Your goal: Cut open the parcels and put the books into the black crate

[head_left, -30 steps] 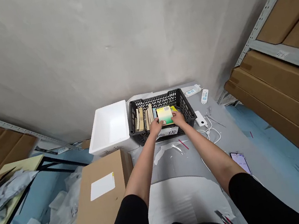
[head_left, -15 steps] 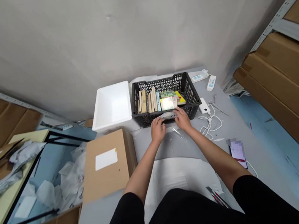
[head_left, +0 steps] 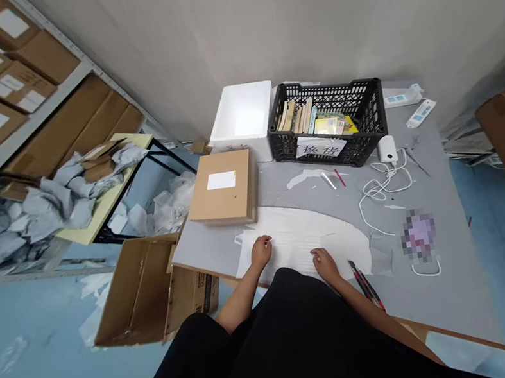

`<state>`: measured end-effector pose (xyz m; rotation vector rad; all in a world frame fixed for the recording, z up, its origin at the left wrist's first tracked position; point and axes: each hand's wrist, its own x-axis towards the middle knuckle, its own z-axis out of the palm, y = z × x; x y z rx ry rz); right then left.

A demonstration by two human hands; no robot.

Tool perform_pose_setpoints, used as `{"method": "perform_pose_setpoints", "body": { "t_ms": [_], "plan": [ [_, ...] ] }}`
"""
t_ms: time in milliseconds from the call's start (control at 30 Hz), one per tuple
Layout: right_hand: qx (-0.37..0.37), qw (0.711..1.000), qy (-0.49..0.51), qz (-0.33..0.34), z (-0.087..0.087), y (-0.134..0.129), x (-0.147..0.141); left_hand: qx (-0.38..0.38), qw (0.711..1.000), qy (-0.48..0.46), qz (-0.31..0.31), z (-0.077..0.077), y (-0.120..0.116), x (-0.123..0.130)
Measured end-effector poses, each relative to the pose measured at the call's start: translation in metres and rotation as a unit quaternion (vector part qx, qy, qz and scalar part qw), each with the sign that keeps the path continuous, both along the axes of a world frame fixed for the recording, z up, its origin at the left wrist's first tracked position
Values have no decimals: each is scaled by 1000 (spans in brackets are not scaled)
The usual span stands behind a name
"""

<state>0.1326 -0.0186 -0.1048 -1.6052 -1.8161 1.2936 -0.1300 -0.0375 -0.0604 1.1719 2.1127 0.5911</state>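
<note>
Compared with the earlier frame, in which my hands lay at the near rim of the black crate [head_left: 366,152], both are now drawn back over the white sheet [head_left: 339,235] by the table's near edge. The view has swung toward my left, bringing in more of the shelf [head_left: 72,84] and its cartons.

My left hand [head_left: 262,251] and my right hand [head_left: 325,263] are apart, fingers loosely curled; I see nothing gripped in either, and cannot tell whether the fingertips meet or touch the sheet. The sheet lies flat on the grey table [head_left: 444,305], pale, faintly ridged, with a curved far edge. The crate stands upright near the wall, perforated, with a handwritten white label on its front. Inside, pale books [head_left: 301,116] stand on edge at its left; yellow items [head_left: 330,126] lie at its right.

Counted on the table: one crate; one white foam box [head_left: 243,112] just beside it; one closed carton [head_left: 221,186] with one blank-looking label; two power strips [head_left: 421,113]; one white charger [head_left: 387,149]; two red-and-black cutters [head_left: 366,285]. The upright books are too closely packed to count.
</note>
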Motion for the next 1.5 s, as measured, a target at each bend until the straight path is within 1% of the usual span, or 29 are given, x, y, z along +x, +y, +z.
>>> {"method": "perform_pose_setpoints", "body": {
  "t_ms": [100,200,300,400,467,533,600,667,733,800,900,1000,1100,1167,1300,1500],
  "plan": [
    [-15,999,2,33,-2,-21,-5,-5,999,4,32,-1,-36,-2],
    [-14,999,0,47,-1,-27,-8,7,998,-10,67,-4,-61,-3],
    [-10,999,-15,48,1,-27,-15,30,993,-34,106,-9,-73,-12],
    [-4,999,-29,40,3,-23,-29,60,986,-45,146,-13,-76,-39],
    [3,999,-25,26,6,-16,-47,81,978,-49,185,-13,-74,-69],
    [11,1000,-13,5,12,-4,-72,98,965,-50,238,-9,-69,-109],
    [17,1000,0,-18,21,12,-106,112,948,-47,294,-1,-63,-155],
    [27,999,15,-40,33,32,-148,136,933,-39,330,9,-55,-201],
    [34,997,30,-60,46,51,-192,166,925,-29,341,19,-43,-244],
    [34,995,44,-77,57,66,-233,187,923,-21,336,26,-29,-278],
    [30,993,60,-95,68,80,-279,197,930,-18,310,32,-7,-310],
    [30,990,57,-122,74,86,-301,207,936,-26,283,31,8,-325],
    [31,989,42,-138,77,90,-307,203,941,-38,269,30,17,-332],
    [25,991,36,-130,78,94,-309,195,943,-51,263,31,22,-334],
    [2,992,33,-118,77,104,-317,189,944,-90,253,34,35,-338],
    [-38,989,22,-144,71,121,-329,159,947,-135,244,32,57,-346]
  ]
}}
